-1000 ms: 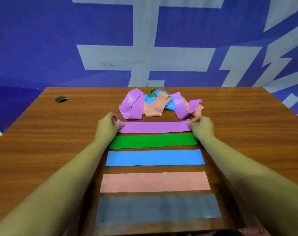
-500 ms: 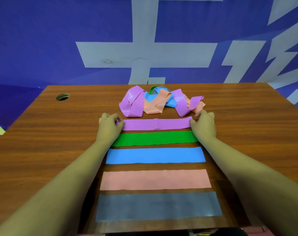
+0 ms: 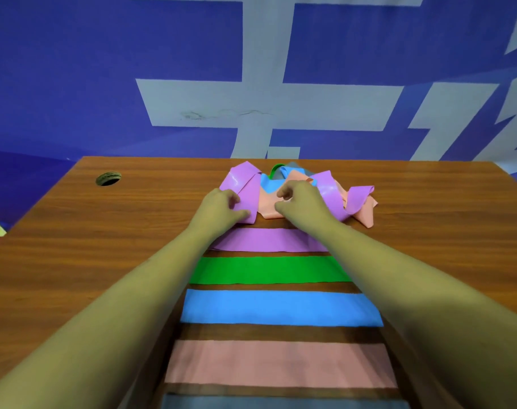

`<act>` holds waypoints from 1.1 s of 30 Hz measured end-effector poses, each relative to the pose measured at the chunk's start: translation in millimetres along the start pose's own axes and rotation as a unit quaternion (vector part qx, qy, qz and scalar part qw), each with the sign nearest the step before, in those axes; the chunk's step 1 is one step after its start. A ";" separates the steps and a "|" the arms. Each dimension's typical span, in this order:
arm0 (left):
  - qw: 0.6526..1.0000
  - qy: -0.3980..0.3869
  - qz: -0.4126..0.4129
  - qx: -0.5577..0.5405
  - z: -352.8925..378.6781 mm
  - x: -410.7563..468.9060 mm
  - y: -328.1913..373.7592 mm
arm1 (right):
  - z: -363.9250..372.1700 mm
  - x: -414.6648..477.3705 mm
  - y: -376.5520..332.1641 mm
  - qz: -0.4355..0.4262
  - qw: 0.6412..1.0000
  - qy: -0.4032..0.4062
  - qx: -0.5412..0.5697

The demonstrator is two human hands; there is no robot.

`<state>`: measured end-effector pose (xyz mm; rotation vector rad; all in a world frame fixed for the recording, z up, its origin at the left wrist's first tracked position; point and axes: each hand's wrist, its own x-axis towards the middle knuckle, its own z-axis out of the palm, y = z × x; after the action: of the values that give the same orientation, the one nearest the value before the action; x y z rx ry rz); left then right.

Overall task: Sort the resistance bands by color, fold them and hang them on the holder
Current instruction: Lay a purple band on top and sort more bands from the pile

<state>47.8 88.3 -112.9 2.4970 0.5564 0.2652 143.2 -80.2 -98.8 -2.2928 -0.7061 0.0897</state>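
My left hand (image 3: 222, 209) pinches loose purple rubber band (image 3: 245, 187) in tangled multicolour band pile (image 3: 298, 193) near far edge of wooden table (image 3: 74, 231); my right hand (image 3: 301, 205) curled on pile, grip unclear. Flat purple strip (image 3: 266, 240) just behind.

A brown wood-grain table (image 3: 74, 261) carries flat purple (image 3: 269, 240), green (image 3: 269, 270), blue (image 3: 278, 308), pink (image 3: 278, 364) and grey (image 3: 281, 402) bands between the forearms, a tangled band heap (image 3: 354, 199) under the fingers.
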 end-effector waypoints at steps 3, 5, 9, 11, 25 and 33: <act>1.000 -0.008 0.011 0.019 8.8 8.2 -11.8 | 20.2 7.2 3.2 -0.006 0.998 -0.052 -0.036; 0.999 0.011 0.032 0.020 11.4 10.5 -17.0 | 28.5 9.3 10.4 -0.012 0.996 -0.057 -0.061; 0.996 -0.035 0.080 -0.004 5.2 8.2 -22.0 | 31.4 10.8 16.7 -0.021 0.996 -0.047 -0.068; 0.992 -0.062 0.107 0.026 1.3 7.4 -22.5 | 30.0 10.6 14.4 -0.025 0.996 -0.047 -0.075; 0.914 0.149 0.115 -0.359 -123.9 8.5 75.6 | -16.5 2.6 -21.1 0.086 0.993 0.002 0.076; 0.883 0.082 0.171 -0.429 -175.9 -47.9 138.1 | -126.5 -50.7 -99.1 0.029 0.955 -0.022 0.295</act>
<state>-2.2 47.6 106.5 1.6827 0.0107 0.6948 87.3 -127.2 53.1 -1.7379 -0.5416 0.3333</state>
